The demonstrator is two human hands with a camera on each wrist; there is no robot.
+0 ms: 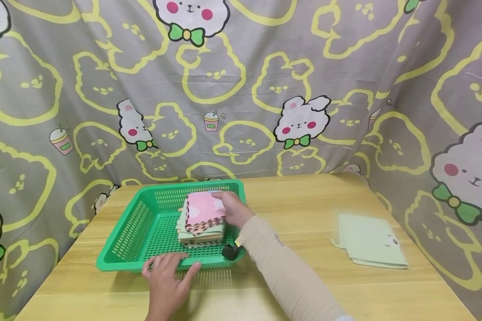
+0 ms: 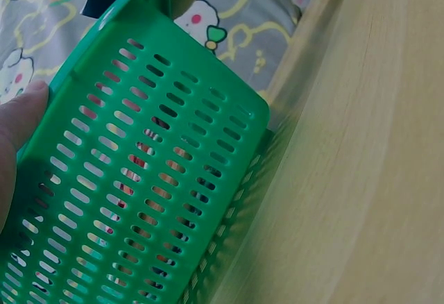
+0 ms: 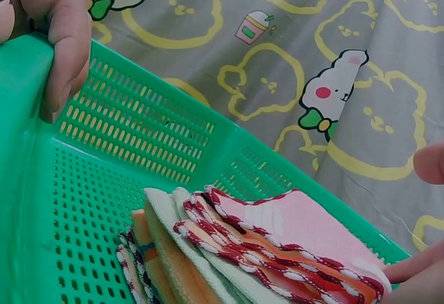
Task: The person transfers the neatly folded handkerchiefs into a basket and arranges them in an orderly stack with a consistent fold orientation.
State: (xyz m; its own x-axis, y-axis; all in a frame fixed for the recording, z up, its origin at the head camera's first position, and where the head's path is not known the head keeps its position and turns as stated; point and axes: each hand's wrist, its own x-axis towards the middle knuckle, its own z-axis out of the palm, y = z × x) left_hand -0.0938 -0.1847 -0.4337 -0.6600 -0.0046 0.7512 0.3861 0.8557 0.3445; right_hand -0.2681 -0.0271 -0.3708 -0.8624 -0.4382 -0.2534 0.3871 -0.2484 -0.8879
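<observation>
A green slotted basket point(image 1: 144, 189) stands on the wooden table point(image 1: 305, 196), left of centre. Inside it lies a stack of folded cloths point(image 1: 201, 235) topped by a pink cloth point(image 1: 202, 207) with a red-and-white scalloped edge. My right hand point(image 1: 233, 207) rests on the pink cloth's right side with its fingers spread; in the right wrist view the fingers point(image 3: 59, 33) arch above the basket point(image 3: 139, 130) and a fingertip touches the pink cloth point(image 3: 305, 228). My left hand point(image 1: 166, 274) lies against the basket's front rim, fingers straight, its thumb point(image 2: 17, 137) on the basket wall point(image 2: 139, 179).
A folded pale green cloth point(image 1: 369, 240) lies on the table at the right. Patterned grey-and-yellow curtains point(image 1: 241, 89) close in the back and both sides. A small black device point(image 1: 230, 252) sits at my right wrist, by the basket's front right corner.
</observation>
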